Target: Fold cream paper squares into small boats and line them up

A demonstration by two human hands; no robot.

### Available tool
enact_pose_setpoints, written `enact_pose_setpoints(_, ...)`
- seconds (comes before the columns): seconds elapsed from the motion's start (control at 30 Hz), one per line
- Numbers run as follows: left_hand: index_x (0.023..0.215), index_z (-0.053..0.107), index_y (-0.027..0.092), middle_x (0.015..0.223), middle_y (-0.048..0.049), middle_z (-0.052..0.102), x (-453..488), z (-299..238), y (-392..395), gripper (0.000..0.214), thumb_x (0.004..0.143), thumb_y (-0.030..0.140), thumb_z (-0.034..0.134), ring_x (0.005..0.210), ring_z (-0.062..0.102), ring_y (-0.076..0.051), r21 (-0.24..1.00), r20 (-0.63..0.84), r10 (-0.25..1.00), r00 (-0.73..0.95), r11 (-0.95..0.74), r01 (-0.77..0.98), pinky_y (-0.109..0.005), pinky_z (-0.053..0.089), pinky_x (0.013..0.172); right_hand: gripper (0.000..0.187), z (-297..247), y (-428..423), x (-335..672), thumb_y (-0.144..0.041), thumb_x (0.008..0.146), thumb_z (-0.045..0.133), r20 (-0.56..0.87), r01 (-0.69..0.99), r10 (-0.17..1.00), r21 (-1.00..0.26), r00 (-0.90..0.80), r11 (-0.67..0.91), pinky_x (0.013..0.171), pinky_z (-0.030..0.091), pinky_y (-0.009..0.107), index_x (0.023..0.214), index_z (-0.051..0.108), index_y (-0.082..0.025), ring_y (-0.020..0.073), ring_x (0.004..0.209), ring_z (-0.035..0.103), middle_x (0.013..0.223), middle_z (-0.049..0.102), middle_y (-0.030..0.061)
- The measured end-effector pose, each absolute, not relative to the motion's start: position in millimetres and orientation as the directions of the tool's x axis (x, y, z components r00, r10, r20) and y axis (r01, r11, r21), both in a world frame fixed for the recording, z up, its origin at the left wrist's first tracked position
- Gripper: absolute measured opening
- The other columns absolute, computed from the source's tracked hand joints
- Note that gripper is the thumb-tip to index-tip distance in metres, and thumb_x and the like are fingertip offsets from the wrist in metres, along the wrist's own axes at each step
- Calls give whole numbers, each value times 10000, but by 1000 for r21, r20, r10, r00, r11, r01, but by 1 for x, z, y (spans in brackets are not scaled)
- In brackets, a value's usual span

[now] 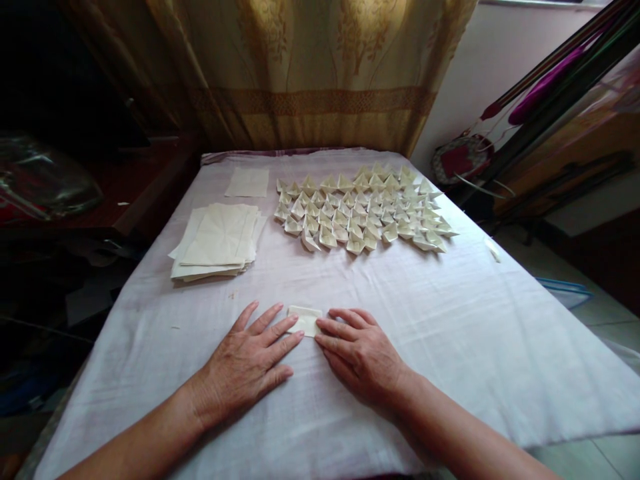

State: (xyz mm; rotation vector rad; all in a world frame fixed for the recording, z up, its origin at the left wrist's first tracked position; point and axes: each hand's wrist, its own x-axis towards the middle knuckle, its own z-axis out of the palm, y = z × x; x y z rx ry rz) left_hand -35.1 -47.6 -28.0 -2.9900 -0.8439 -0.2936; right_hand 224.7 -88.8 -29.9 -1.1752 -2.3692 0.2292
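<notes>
A small folded piece of cream paper (pixel 306 321) lies flat on the cloth-covered table between my hands. My left hand (pixel 253 353) rests palm down with its fingers spread, and a couple of its fingertips touch the paper's left part. From the other side, my right hand (pixel 363 350) lies flat with fingers stretched out, its fingertips on the paper's right edge. Neither hand grips anything. Beyond them at the left is a stack of paper sheets (pixel 217 237), the top one creased. Rows of folded paper boats (pixel 357 210) stand at the back right.
A single paper square (pixel 247 182) lies behind the stack. White cloth (pixel 450 347) covers the table, and a patterned curtain (pixel 310 87) hangs along its far edge. A dark red cabinet (pixel 135 180) stands at the left. A small white scrap (pixel 493 250) lies near the right edge.
</notes>
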Motion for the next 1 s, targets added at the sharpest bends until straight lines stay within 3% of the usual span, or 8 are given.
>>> enact_pose_setpoints(0.27, 1291, 618, 294, 1328, 37, 658, -47, -29, -47, 380, 1013, 453, 414, 1305, 483, -241, 5, 241, 518, 821, -846, 532, -441, 41, 1183, 238, -33, -88, 225, -210, 917, 563, 353, 707, 791, -362, -500, 608, 978, 413, 447, 1109, 698, -249, 261, 1157, 573, 1224, 704, 22)
enact_pose_setpoints(0.5, 1246, 656, 230, 1290, 13, 685, -43, -28, -53, 402, 1032, 411, 368, 1251, 543, -267, 19, 298, 549, 781, -822, 570, -442, 171, 1150, 235, -35, -90, 225, -220, 922, 572, 364, 714, 795, -360, -485, 600, 972, 426, 438, 1120, 695, -252, 255, 1156, 576, 1223, 703, 31)
enact_pose_setpoints(0.63, 1227, 659, 215, 1241, -20, 710, -45, -26, -52, 358, 1025, 360, 401, 1203, 581, -290, 13, 295, 571, 766, -804, 594, -498, 250, 1109, 238, -34, -90, 225, -218, 923, 569, 373, 713, 791, -355, -485, 605, 958, 441, 432, 1122, 696, -250, 249, 1151, 580, 1207, 707, 38)
enact_pose_setpoints(0.8, 1110, 666, 182, 1143, -83, 729, -32, -22, -39, 292, 993, 371, 478, 1072, 643, -261, 121, 338, 660, 671, -737, 665, -482, 383, 1048, 225, -34, -90, 224, -208, 932, 554, 441, 700, 761, -333, -476, 632, 927, 468, 419, 1106, 694, -234, 235, 1087, 614, 1209, 703, 61)
enact_pose_setpoints(0.9, 1246, 589, 135, 1203, -142, 682, -18, -23, -30, 434, 931, 433, 577, 1103, 619, -279, 179, 391, 673, 628, -725, 665, -451, 454, 993, 249, -38, -90, 225, -199, 936, 537, 495, 710, 756, -333, -428, 620, 905, 479, 412, 1146, 670, -217, 236, 1072, 622, 1223, 691, 89)
enact_pose_setpoints(1.0, 1311, 546, 147, 1235, -138, 658, -6, -25, -26, 515, 888, 425, 640, 1140, 595, -284, 237, 369, 658, 656, -749, 618, -456, 447, 1019, 300, -42, -90, 227, -172, 913, 530, 522, 727, 765, -345, -377, 594, 887, 487, 409, 1190, 645, -195, 239, 1059, 628, 1230, 680, 116)
